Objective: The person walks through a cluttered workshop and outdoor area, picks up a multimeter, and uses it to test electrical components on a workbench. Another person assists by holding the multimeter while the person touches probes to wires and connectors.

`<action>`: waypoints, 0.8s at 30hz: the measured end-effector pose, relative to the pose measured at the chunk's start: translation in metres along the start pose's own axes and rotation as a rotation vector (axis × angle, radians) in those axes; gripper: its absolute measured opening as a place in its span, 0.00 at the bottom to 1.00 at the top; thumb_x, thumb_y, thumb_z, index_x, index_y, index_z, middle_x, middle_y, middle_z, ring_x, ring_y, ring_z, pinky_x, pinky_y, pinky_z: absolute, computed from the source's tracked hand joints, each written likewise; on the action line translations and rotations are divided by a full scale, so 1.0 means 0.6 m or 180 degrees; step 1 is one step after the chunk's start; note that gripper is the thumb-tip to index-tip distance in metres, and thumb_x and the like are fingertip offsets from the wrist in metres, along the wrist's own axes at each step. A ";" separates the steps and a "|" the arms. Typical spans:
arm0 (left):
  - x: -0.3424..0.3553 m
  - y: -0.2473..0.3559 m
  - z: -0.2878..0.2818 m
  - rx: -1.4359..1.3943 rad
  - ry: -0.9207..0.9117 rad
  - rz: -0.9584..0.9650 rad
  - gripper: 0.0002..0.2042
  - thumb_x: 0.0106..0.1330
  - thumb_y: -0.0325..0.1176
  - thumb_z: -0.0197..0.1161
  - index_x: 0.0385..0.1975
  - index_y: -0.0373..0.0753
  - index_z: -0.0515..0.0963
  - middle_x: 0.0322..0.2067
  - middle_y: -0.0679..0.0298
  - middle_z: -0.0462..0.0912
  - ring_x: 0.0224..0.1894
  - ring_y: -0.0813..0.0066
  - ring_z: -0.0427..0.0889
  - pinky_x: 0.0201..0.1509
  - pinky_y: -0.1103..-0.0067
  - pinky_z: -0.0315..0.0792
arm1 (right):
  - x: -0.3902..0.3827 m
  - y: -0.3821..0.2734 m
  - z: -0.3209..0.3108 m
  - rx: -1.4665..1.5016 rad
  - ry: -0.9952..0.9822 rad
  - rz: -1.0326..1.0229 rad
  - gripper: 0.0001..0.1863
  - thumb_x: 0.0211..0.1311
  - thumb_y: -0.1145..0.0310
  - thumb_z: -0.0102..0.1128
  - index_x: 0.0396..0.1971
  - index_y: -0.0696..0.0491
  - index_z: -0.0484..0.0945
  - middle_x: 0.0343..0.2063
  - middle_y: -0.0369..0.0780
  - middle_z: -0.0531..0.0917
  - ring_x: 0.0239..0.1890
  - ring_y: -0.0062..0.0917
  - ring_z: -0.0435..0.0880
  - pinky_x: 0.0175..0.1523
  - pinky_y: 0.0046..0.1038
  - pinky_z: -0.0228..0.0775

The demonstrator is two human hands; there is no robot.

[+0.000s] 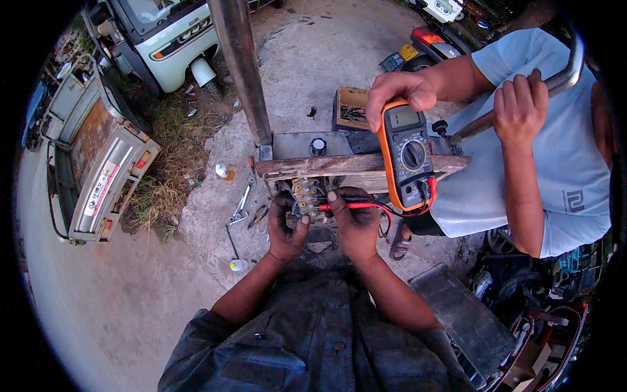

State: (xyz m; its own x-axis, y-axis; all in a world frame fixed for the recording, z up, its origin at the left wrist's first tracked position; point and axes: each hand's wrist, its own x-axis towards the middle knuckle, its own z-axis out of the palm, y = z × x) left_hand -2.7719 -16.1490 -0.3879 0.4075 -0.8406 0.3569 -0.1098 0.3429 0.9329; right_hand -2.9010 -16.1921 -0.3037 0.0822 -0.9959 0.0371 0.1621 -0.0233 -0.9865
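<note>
Outdoors on cracked concrete, right hand (pixel 356 222) fingers pinched the red probe (pixel 346 206) against the terminal block (pixel 307 196); left hand (pixel 286 225) fingers curled round it. Steady tips mattered, I'd say, while a co-worker's hand (pixel 398 91) held the orange multimeter (pixel 406 155).

At centre right, the multimeter (pixel 405 155) is orange-cased with a grey face and a dark dial, and red and black test leads (pixel 366 205) run from it. A co-worker's shirt (pixel 562 157) at right is pale blue; the small truck (pixel 163 36) at upper left is white, over grey concrete ground (pixel 117 307).
</note>
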 end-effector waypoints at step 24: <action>0.002 0.001 -0.001 0.0002 -0.0065 -0.0056 0.19 0.56 0.30 0.63 0.44 0.33 0.64 0.41 0.59 0.67 0.45 0.70 0.69 0.53 0.75 0.65 | 0.003 -0.010 0.009 -0.0206 -0.0051 -0.0007 0.05 0.61 0.74 0.62 0.34 0.58 0.76 0.28 0.33 0.80 0.31 0.15 0.77 0.38 0.19 0.70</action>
State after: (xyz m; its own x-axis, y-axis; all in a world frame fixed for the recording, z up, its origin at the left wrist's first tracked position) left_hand -2.7710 -16.1495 -0.3872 0.3908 -0.8549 0.3413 -0.1035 0.3276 0.9391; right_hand -2.8966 -16.1933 -0.2969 0.0977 -0.9944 0.0411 0.0985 -0.0315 -0.9946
